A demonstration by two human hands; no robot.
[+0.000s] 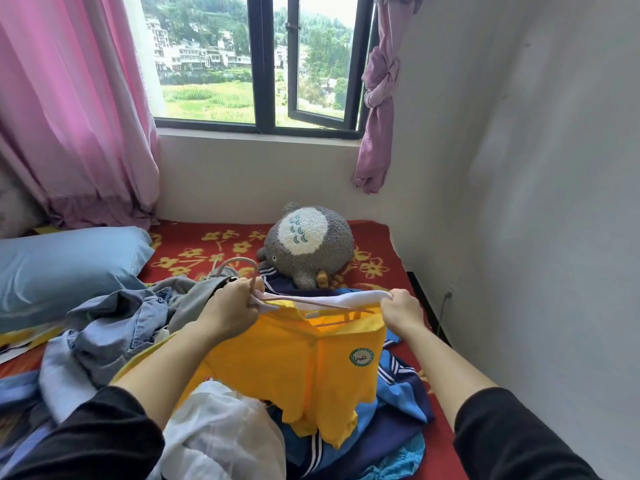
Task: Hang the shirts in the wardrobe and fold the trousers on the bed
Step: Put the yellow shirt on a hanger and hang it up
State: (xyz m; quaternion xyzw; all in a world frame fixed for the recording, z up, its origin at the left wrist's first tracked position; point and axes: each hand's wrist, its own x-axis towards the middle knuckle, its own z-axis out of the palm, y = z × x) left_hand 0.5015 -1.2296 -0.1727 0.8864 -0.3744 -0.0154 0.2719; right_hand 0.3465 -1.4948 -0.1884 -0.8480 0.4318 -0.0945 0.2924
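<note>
The shirt [304, 362] is bright yellow with a white collar [360, 296] and a green-and-white badge [361, 357]; the hanger [239, 259] is pale pink. The bed [377, 237] is red with yellow flowers, the pillow [65, 265] light blue. The plush [311, 247] is grey with a white belly marked in teal. The curtain [69, 116] is pink, the window frame [265, 64] black, the sleeves [512, 438] black.

Just the one wide-angle view here, worn on the head, looking forward and down across the bed [375, 239] toward the window [265, 64] on the far wall [242, 178], and close enough that the left hand [232, 306] and right hand [403, 308] holding the yellow shirt [294, 358] fill the lower middle.
</note>
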